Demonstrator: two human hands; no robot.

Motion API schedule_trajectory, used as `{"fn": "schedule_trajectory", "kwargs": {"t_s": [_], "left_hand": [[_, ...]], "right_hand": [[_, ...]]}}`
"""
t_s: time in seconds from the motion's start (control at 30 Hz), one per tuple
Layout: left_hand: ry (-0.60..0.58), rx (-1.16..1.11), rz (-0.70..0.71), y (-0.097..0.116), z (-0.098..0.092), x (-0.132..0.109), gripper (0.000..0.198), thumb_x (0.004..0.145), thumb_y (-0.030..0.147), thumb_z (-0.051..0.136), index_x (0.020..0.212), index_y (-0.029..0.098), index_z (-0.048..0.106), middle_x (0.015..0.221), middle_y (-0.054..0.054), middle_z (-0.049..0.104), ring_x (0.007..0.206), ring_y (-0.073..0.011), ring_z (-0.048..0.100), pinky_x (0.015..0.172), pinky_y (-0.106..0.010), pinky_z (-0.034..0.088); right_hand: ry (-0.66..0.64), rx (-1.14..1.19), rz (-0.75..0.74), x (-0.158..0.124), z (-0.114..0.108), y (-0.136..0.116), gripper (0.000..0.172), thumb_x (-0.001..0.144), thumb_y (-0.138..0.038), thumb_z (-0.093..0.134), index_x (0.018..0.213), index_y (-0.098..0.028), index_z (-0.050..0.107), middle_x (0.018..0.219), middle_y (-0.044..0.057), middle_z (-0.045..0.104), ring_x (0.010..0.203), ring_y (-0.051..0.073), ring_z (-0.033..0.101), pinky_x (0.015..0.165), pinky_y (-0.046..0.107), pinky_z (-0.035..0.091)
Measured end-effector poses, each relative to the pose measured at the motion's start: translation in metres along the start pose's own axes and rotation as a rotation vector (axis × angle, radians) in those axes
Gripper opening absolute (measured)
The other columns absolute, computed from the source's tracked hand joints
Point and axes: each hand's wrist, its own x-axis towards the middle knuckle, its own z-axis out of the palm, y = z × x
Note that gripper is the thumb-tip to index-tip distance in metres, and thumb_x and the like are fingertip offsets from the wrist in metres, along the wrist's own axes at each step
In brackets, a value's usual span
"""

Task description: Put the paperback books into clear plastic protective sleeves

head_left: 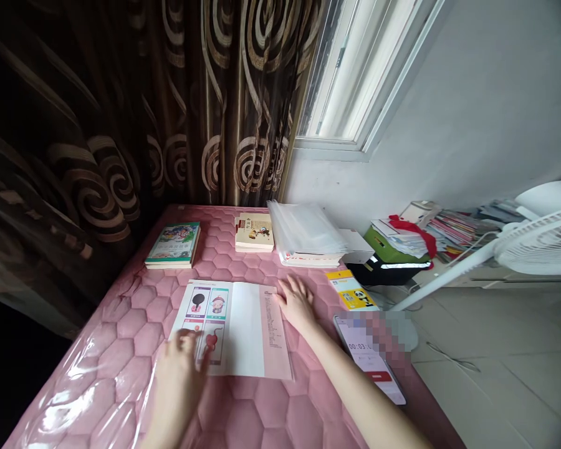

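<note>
Resting open and flat on a booklet (243,330), the right hand (297,305) touches its edge; the left hand (177,380) half curls over the opposite page, any grip unclear.

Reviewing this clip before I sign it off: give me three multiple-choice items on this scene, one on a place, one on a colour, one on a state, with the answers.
1. Where does the phone lie?
A) On the window sill
B) At the right edge of the quilted cover
C) On the floor tiles

2. What colour is the quilted cover?
A) Blue
B) Green
C) Pink

3. How is the right hand placed?
A) Holding up a closed book
B) Palm down at the right edge of the open booklet
C) Clenched around the phone

Answers:
1. B, the phone lies on the cover, right of the right forearm.
2. C, the hexagonal quilting shows pink.
3. B, its fingers spread at the booklet's edge, gripping nothing visible.
</note>
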Motion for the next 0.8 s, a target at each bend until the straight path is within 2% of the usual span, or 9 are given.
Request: {"fn": "schedule_trajectory", "kwargs": {"t_s": [0.07, 0.13, 0.2, 0.3, 0.47, 0.53, 0.63, 0.7, 0.8], "left_hand": [[-0.04, 0.035, -0.166, -0.035, -0.016, 0.022, 0.046, 0.088, 0.042, 0.051, 0.118, 0.007, 0.058, 0.11, -0.023, 0.064, 0.102, -0.0353, 0.062, 0.087, -0.047, 0.049], [-0.197, -0.017, -0.257, -0.055, -0.021, 0.035, 0.048, 0.086, 0.044, 0.053, 0.114, 0.005, 0.055, 0.101, -0.022, 0.067, 0.098, -0.0344, 0.064, 0.082, -0.042, 0.05], [-0.29, -0.043, -0.297, -0.058, -0.02, 0.04, 0.041, 0.085, 0.043, 0.055, 0.108, 0.009, 0.057, 0.098, -0.02, 0.068, 0.097, -0.0339, 0.065, 0.08, -0.04, 0.05], [-0.312, -0.033, -0.319, -0.052, -0.017, 0.045, 0.029, 0.079, 0.041, 0.062, 0.092, 0.016, 0.059, 0.094, -0.016, 0.069, 0.098, -0.0347, 0.066, 0.078, -0.039, 0.05], [-0.461, -0.249, -0.433, -0.055, -0.02, 0.052, 0.026, 0.072, 0.04, 0.066, 0.077, 0.019, 0.052, 0.08, -0.01, 0.071, 0.081, -0.0283, 0.069, 0.066, -0.033, 0.051], [-0.417, -0.396, -0.468, -0.058, -0.021, 0.05, 0.029, 0.071, 0.043, 0.065, 0.078, 0.02, 0.049, 0.078, -0.009, 0.071, 0.077, -0.0272, 0.069, 0.064, -0.033, 0.052], [-0.237, -0.633, -0.462, -0.053, -0.027, 0.042, 0.038, 0.067, 0.051, 0.064, 0.083, 0.02, 0.048, 0.082, -0.008, 0.071, 0.077, -0.0268, 0.069, 0.064, -0.035, 0.054], [-0.151, -0.808, -0.43, -0.042, -0.033, 0.035, 0.043, 0.065, 0.055, 0.063, 0.086, 0.02, 0.048, 0.086, -0.009, 0.071, 0.078, -0.026, 0.07, 0.066, -0.035, 0.055], [-0.068, -1.009, -0.374, -0.015, -0.043, 0.023, 0.042, 0.068, 0.05, 0.061, 0.094, 0.019, 0.049, 0.097, -0.011, 0.071, 0.087, -0.0255, 0.07, 0.073, -0.035, 0.057]], "right_hand": [[0.079, 0.049, -0.022, -0.013, -0.004, -0.003, 0.043, 0.092, -0.033, 0.047, 0.133, -0.026, 0.057, 0.15, 0.009, 0.042, 0.136, 0.032, 0.034, 0.107, 0.051, 0.031], [0.094, 0.081, -0.098, -0.032, -0.01, -0.007, 0.035, 0.09, -0.028, 0.049, 0.121, -0.027, 0.065, 0.14, 0.008, 0.052, 0.127, 0.03, 0.043, 0.102, 0.048, 0.036], [0.063, 0.093, -0.193, -0.052, -0.016, -0.012, 0.031, 0.089, -0.024, 0.049, 0.113, -0.03, 0.068, 0.132, 0.006, 0.058, 0.119, 0.027, 0.049, 0.099, 0.046, 0.039], [0.003, 0.112, -0.285, -0.081, -0.023, -0.02, 0.035, 0.09, -0.022, 0.048, 0.117, -0.033, 0.067, 0.132, 0.005, 0.059, 0.116, 0.026, 0.052, 0.097, 0.047, 0.041], [-0.078, 0.196, -0.485, -0.114, -0.027, -0.031, 0.056, 0.088, -0.005, 0.038, 0.129, -0.037, 0.06, 0.145, 0.001, 0.05, 0.129, 0.024, 0.045, 0.103, 0.045, 0.042], [-0.122, 0.235, -0.557, -0.124, -0.026, -0.038, 0.058, 0.087, -0.003, 0.037, 0.131, -0.035, 0.058, 0.146, 0.0, 0.049, 0.132, 0.022, 0.043, 0.107, 0.041, 0.041], [-0.159, 0.263, -0.557, -0.137, -0.022, -0.051, 0.046, 0.089, -0.016, 0.048, 0.132, -0.028, 0.058, 0.145, 0.003, 0.051, 0.133, 0.027, 0.043, 0.113, 0.047, 0.035], [-0.149, 0.274, -0.516, -0.144, -0.017, -0.058, 0.043, 0.089, -0.025, 0.054, 0.131, -0.025, 0.058, 0.144, 0.006, 0.051, 0.134, 0.031, 0.042, 0.115, 0.054, 0.029], [-0.111, 0.331, -0.475, -0.15, -0.01, -0.061, 0.04, 0.089, -0.028, 0.056, 0.129, -0.025, 0.059, 0.145, 0.006, 0.051, 0.136, 0.032, 0.039, 0.116, 0.057, 0.025]]}}
